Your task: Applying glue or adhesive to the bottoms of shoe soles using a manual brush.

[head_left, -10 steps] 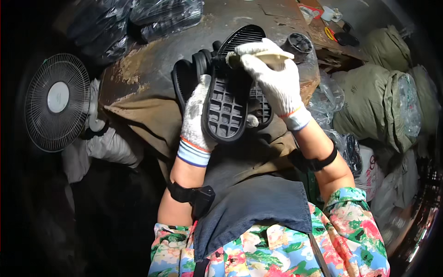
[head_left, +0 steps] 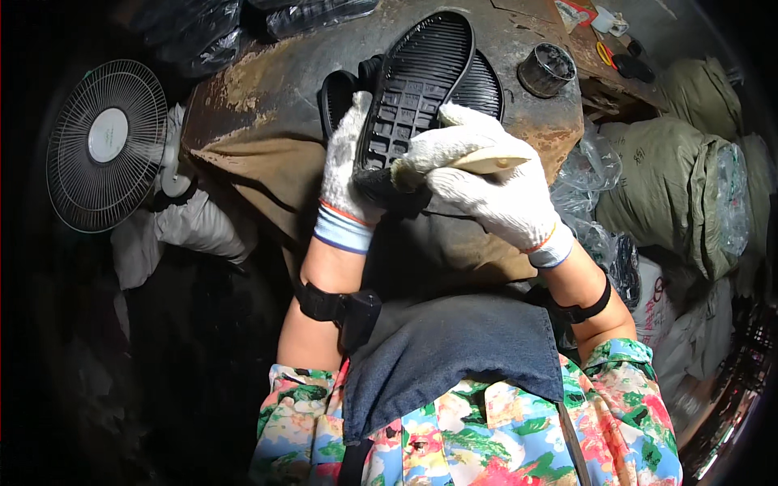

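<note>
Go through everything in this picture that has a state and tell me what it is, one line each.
black shoe sole: held up, tread side facing the camera
left hand: gloved, gripping the sole's left edge
right hand: gloved, closed on a pale tool
pale tool: held against the sole's heel
fan: blades not discernible

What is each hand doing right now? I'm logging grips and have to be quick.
Left hand: closed on the black shoe sole.
Right hand: closed on a pale brush handle, at the sole.
</note>
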A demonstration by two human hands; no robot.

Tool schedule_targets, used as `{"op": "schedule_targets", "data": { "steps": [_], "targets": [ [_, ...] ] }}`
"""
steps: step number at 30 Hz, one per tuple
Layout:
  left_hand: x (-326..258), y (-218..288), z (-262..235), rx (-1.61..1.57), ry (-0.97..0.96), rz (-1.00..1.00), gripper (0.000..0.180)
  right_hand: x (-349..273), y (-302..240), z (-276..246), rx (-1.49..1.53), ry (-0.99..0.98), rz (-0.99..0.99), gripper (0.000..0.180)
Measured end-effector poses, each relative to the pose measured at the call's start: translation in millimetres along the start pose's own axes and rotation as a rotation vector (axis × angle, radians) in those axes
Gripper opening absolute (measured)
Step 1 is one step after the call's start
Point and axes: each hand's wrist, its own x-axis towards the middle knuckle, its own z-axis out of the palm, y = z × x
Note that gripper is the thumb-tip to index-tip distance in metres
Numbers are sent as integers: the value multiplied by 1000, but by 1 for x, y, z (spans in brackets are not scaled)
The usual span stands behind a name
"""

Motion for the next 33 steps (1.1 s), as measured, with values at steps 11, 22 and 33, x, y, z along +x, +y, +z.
{"op": "schedule_targets", "data": {
  "steps": [11,22,33],
  "targets": [
    [-10,20,-26,-837,-56,-303,49,-14,-18,0,426,43,526,24],
    [-2,56,-2,-949,-120,-593,55,37,20,-78,-409,347,77,14],
    [-13,36,10,-1774,-202,-798,83,39,25,-76,-906,215,-419,19]
  ]
}}
